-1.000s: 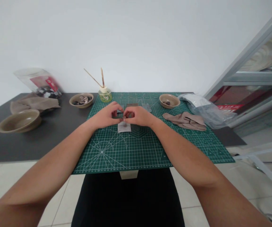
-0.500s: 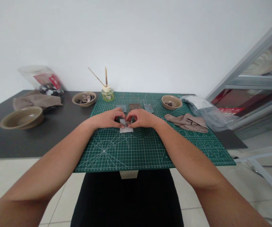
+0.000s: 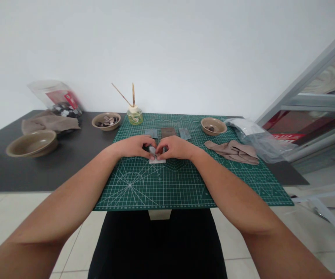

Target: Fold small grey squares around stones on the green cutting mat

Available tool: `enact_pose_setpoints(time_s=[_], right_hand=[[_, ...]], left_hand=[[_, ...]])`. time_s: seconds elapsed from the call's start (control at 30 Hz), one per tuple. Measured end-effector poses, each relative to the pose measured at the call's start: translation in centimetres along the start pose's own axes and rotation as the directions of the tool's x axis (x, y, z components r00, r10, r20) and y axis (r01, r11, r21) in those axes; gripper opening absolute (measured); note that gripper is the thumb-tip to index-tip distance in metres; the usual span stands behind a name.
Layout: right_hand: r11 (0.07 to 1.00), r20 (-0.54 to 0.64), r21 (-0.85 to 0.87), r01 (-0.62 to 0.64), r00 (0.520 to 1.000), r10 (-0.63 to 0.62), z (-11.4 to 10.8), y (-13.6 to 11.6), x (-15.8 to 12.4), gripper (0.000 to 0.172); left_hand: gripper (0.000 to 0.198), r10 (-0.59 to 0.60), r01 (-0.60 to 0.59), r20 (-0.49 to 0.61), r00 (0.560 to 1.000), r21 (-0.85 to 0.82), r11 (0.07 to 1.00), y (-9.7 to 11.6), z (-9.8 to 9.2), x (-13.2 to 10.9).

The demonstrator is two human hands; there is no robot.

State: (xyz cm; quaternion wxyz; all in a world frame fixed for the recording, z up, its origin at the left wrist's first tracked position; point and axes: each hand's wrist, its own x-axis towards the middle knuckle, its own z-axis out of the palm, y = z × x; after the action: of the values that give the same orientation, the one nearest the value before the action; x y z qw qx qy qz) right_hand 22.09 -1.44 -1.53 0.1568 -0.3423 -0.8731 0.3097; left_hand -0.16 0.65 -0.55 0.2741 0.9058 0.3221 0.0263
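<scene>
Over the green cutting mat (image 3: pixel 173 190), my left hand (image 3: pixel 137 146) and my right hand (image 3: pixel 175 147) meet with curled fingers. Their fingertips close around a small greyish piece, mostly hidden and too small to name. Directly under the fingertips lies a small white sheet (image 3: pixel 157 161), partly covered by both hands. Just behind, flat on the mat, are a grey-blue square (image 3: pixel 151 133), a brown square (image 3: pixel 168 132) and another grey-blue square (image 3: pixel 185 133).
Left are a bowl (image 3: pixel 100 127) of stone-like pieces, a larger bowl (image 3: pixel 13 150), a brown cloth (image 3: pixel 49 123) and a clear jar (image 3: pixel 44 88). A reed diffuser (image 3: pixel 135 116) stands behind. Right are a small bowl (image 3: pixel 218 131), a folded cloth (image 3: pixel 234 152) and a plastic bag (image 3: pixel 260 141).
The view has shifted slightly, so everything appears a little further right. My fingertips have moved slightly around the small piece, still together over the white sheet.
</scene>
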Motion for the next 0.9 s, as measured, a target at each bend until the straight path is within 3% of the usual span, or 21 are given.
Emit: enact_pose_setpoints(time_s=[0.1,0.37,0.6,0.8,0.9], right_hand=[[1.000,0.019,0.010,-0.004,1.000,0.004,-0.4,0.2,-0.2,0.015],[0.998,-0.082,-0.063,0.003,0.997,-0.008,0.5,0.2,0.5,0.012],[0.999,0.000,-0.042,0.003,1.000,-0.003,-0.1,-0.1,0.1,0.013],[0.989,-0.097,-0.148,0.000,0.995,-0.015,0.8,-0.4,0.7,0.012],[0.986,-0.086,-0.164,0.026,0.995,-0.041,1.3,-0.7,1.0,0.015]], left_hand=[[0.043,-0.031,0.031,-0.014,0.999,0.012,0.999,-0.1,0.1,0.0],[0.041,-0.021,0.026,-0.047,0.999,0.110,0.994,0.2,-0.2,0.0],[0.046,-0.049,0.049,-0.010,0.999,0.095,0.994,0.3,-0.3,-0.2],[0.047,-0.027,0.027,-0.011,1.000,0.092,0.995,-0.3,0.0,0.0],[0.048,-0.012,0.012,0.007,1.000,0.061,0.998,-0.2,0.0,0.0]])
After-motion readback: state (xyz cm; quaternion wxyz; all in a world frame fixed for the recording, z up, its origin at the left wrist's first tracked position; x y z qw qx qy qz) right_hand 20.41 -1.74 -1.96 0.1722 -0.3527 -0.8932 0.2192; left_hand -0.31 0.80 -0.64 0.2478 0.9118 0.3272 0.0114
